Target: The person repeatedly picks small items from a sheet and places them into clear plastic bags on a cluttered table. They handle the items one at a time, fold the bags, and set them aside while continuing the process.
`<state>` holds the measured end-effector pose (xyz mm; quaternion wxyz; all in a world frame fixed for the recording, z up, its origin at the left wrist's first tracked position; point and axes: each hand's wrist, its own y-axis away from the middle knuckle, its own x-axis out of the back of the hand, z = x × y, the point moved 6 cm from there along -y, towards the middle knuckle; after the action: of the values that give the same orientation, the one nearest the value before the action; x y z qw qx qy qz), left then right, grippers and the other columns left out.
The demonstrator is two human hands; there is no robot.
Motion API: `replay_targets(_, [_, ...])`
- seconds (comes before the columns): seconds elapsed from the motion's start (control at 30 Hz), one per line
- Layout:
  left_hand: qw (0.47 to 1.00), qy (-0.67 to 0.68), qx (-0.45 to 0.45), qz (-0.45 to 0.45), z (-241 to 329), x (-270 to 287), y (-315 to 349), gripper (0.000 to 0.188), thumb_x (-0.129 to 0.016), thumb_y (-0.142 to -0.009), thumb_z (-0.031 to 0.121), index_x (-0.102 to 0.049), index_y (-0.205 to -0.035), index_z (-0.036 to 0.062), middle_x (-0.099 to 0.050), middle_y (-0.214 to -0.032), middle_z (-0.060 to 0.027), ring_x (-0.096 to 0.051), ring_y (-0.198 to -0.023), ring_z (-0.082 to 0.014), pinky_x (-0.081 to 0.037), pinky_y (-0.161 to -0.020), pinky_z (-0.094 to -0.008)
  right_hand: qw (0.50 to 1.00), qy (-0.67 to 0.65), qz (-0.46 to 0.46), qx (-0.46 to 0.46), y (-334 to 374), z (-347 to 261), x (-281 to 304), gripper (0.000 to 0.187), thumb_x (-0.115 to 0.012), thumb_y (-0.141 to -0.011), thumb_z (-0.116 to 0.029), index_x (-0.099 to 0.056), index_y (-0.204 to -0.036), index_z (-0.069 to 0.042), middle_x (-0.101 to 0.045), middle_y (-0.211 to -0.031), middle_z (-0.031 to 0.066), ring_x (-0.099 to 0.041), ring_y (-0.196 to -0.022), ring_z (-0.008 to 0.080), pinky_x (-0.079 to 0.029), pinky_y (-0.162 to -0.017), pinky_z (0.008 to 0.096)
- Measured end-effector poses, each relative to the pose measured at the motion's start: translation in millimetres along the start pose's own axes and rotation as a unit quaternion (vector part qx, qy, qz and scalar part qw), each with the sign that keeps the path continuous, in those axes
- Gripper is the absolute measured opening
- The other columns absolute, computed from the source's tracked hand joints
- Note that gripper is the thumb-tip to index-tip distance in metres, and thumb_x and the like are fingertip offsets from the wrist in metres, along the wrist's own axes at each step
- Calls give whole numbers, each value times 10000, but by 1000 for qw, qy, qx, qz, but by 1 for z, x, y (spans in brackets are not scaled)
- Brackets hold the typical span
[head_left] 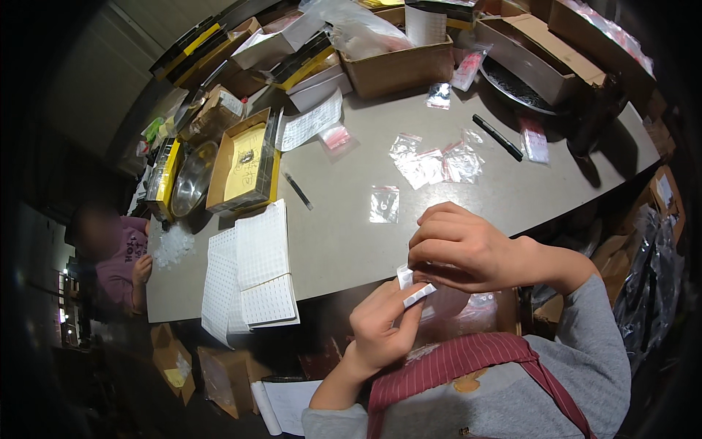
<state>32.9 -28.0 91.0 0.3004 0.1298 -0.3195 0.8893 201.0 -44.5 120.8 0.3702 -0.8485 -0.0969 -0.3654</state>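
Observation:
Just off the table's near edge, my left hand [382, 322] pinches a narrow white strip of small round stickers [420, 294] between thumb and fingers. My right hand [464, 250] is bent over the strip's upper end, its fingertips pressed together there; whatever they grip is hidden behind the fingers. On the tabletop beyond lies a small clear zip bag [384, 204] with a round white sticker on it. Farther off is a loose group of clear zip bags [439, 164]. Below my hands, more clear plastic bags [479, 306] show partly.
Sheets of small labels [265, 252] overhang the table's near left edge. A thin pen [297, 191], a black marker [497, 137], an open box [219, 192] and a metal bowl [193, 179] lie around. Cartons [398, 69] line the back. A person [121, 252] sits at the left end.

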Motion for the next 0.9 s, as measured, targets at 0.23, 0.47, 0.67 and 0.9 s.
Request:
replay_targets(0.23, [995,-47,-82,13,-7,0,2,329,-687,-743,-126,-750,-1048,-19,-708,-907,-173,-691,-761,-318,-547,-667,-360,989,-131,-20,-73,-1,21,-6,90,-743,-904,-96,-723,-958,-27,-692,-918,71,-643,-942,268,-485,-982,403])
replay_targets(0.47, [1000,1,-25,5,-30,9,10,309,-699,-777,-115,-757,-1067,-22,-735,-975,-187,-713,-797,-306,-564,-703,-342,990,-53,20,-128,-16,54,-23,93,-743,-893,-99,-721,-943,-25,-699,-912,95,-650,-927,280,-494,-911,409])
replay_targets(0.67, [992,91,83,1,-49,18,23,238,-717,-852,-83,-758,-1084,-50,-762,-1081,-208,-757,-914,-260,-582,-775,-309,970,241,-3,-17,-33,105,-51,171,-768,-812,-78,-641,-921,-40,-638,-919,94,-627,-907,284,-500,-930,410])
replay_targets(0.9, [980,137,142,37,-60,25,39,222,-720,-864,-72,-764,-1082,-65,-771,-1077,-215,-758,-944,-243,-576,-825,-310,960,279,-25,-12,-29,105,-57,169,-761,-798,-74,-634,-906,-46,-628,-902,88,-629,-906,271,-507,-976,411])
